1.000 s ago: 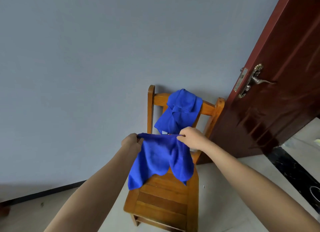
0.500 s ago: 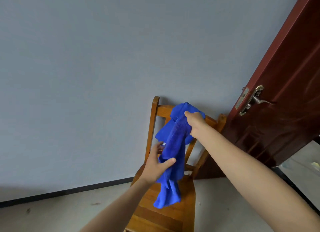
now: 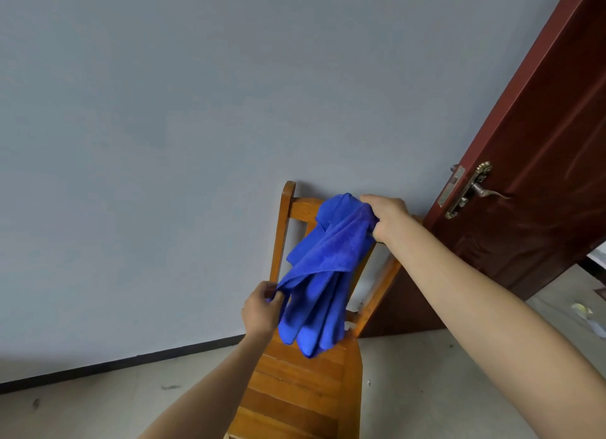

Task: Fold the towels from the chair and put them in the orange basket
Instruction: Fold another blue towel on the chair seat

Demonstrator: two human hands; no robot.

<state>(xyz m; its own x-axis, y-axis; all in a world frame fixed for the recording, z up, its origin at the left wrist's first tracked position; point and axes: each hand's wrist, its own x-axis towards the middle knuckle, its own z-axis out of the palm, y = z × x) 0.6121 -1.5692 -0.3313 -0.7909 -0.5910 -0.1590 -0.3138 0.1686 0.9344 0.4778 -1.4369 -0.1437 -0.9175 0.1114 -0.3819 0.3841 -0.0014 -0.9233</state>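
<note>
Right grip [image 3: 388, 217]: clutches blue towel [image 3: 328, 255] top (by the chair [image 3: 284, 228] back).
Left grip [image 3: 262, 310]: pinches its lower corner.

Soft, even light is filling my view; the chair [image 3: 282, 228] is casting a faint shadow, the door [image 3: 544, 189] is glinting, and edge lines are bending.

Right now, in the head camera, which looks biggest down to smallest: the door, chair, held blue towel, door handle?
1. door, though the frame cuts it off
2. chair, also cut off
3. blue towel
4. door handle
</note>
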